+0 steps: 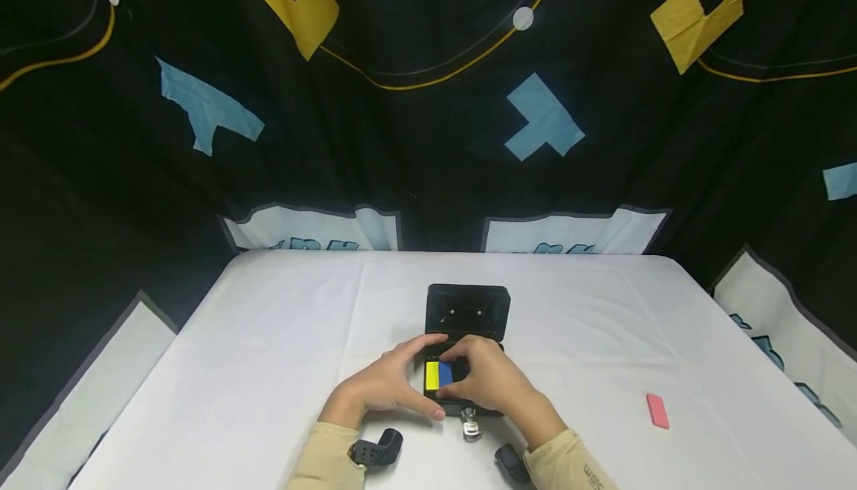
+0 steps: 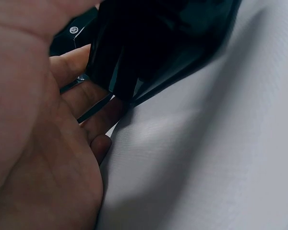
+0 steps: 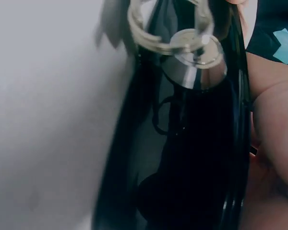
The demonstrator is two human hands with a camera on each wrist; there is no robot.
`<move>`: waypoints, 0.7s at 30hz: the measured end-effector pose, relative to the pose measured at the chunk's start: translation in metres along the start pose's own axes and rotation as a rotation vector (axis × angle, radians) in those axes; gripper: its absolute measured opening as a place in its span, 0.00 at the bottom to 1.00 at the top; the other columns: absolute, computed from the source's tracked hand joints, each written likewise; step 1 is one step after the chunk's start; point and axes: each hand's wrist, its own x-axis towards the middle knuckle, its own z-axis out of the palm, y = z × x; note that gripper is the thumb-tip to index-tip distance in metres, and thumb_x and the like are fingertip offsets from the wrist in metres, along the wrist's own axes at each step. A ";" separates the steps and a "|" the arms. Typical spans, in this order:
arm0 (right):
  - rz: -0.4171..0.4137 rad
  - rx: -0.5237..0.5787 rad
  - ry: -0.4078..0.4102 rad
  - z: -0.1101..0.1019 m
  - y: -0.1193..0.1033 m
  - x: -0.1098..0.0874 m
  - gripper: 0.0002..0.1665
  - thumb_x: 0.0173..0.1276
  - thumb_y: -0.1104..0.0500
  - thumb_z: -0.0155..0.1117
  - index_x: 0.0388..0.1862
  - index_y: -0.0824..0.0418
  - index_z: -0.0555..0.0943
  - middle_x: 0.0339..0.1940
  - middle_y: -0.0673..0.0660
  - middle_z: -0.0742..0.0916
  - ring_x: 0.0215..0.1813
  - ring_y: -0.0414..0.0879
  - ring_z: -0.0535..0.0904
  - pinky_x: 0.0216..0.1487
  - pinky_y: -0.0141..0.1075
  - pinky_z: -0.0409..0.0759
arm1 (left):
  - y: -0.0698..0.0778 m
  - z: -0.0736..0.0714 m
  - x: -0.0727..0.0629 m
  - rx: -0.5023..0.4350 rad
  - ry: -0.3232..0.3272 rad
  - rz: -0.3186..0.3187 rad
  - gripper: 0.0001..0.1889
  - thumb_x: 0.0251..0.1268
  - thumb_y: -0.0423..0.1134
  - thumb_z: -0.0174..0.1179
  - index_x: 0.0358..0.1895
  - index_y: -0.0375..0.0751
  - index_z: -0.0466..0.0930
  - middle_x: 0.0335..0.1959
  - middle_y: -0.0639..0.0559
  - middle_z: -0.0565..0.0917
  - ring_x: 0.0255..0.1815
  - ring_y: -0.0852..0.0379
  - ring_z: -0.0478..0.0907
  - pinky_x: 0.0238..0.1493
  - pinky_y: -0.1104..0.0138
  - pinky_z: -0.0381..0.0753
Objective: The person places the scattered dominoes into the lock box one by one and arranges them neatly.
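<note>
A small black lockbox [image 1: 469,313] stands on the table with its lid raised at the back; its black front wall [image 3: 197,143] fills much of the right wrist view. Metal keys on a ring [image 1: 472,426] hang at the lock in front. My left hand [image 1: 384,382] grips the box's left side, thumb along the front edge and fingers toward the back. Inside lie a yellow block [image 1: 432,375] and, right beside it, a blue block [image 1: 445,374]. Reaching in from the right, my right hand [image 1: 489,378] pinches the blue block between thumb and fingertips. Its palm hides the box's right part.
A pink block [image 1: 658,410] lies by itself on the white table [image 1: 569,311], well to the right of the box. Behind the table hangs a black cloth [image 1: 428,148] with yellow and blue shapes. Both wrists wear black bands.
</note>
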 end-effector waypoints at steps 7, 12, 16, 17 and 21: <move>0.042 -0.017 -0.001 0.001 0.003 0.004 0.28 0.48 0.52 0.86 0.48 0.61 0.88 0.49 0.56 0.86 0.56 0.54 0.80 0.58 0.51 0.80 | 0.002 -0.002 0.004 -0.003 0.008 0.006 0.55 0.39 0.52 0.84 0.75 0.68 0.62 0.78 0.49 0.59 0.78 0.40 0.51 0.70 0.34 0.54; 0.039 -0.017 -0.017 0.003 0.004 0.007 0.28 0.48 0.52 0.86 0.48 0.61 0.88 0.48 0.56 0.87 0.56 0.54 0.81 0.59 0.51 0.80 | 0.000 -0.001 0.003 -0.019 0.009 -0.007 0.55 0.39 0.50 0.84 0.75 0.66 0.62 0.78 0.49 0.59 0.79 0.40 0.50 0.71 0.34 0.53; 0.061 -0.024 -0.028 0.006 0.003 0.007 0.28 0.48 0.51 0.86 0.47 0.60 0.88 0.49 0.55 0.87 0.58 0.55 0.80 0.61 0.53 0.77 | -0.001 0.000 0.001 -0.033 -0.002 -0.004 0.55 0.39 0.50 0.84 0.76 0.65 0.62 0.78 0.49 0.59 0.79 0.41 0.50 0.71 0.35 0.53; 0.066 -0.025 -0.030 0.007 0.003 0.007 0.28 0.48 0.51 0.86 0.47 0.59 0.88 0.49 0.55 0.87 0.58 0.55 0.79 0.62 0.54 0.77 | -0.001 0.000 0.001 -0.035 -0.003 0.000 0.55 0.39 0.50 0.84 0.76 0.64 0.62 0.78 0.49 0.59 0.79 0.40 0.51 0.71 0.35 0.53; 0.048 -0.046 -0.030 0.008 0.002 0.005 0.28 0.47 0.50 0.86 0.46 0.59 0.88 0.49 0.54 0.87 0.59 0.56 0.78 0.63 0.55 0.75 | 0.000 0.000 0.000 -0.036 -0.002 0.011 0.55 0.38 0.50 0.84 0.76 0.64 0.62 0.78 0.50 0.60 0.79 0.41 0.51 0.71 0.35 0.53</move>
